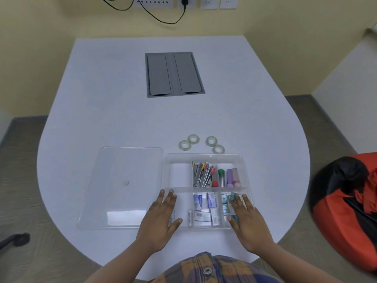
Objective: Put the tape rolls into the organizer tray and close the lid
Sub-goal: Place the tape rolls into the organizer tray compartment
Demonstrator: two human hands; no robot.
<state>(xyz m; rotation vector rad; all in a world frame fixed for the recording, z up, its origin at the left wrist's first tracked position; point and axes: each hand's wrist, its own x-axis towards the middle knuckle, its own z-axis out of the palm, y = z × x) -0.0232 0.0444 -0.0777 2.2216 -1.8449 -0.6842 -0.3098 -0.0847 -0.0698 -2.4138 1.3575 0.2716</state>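
Observation:
Several clear tape rolls lie on the white table just beyond the tray: one pair to the left, another pair to the right. The clear organizer tray stands open, with staplers, tubes and small packets in its compartments; its far-left compartment holds nothing. The clear lid lies flat to the tray's left. My left hand rests flat over the tray's near-left corner, fingers spread. My right hand lies flat over the near-right corner, fingers apart. Neither hand holds anything.
A grey cable hatch is set into the table further back. A red and black bag sits on the floor at the right. The rounded table edge curves close to my body. Wall sockets with a black cable are behind.

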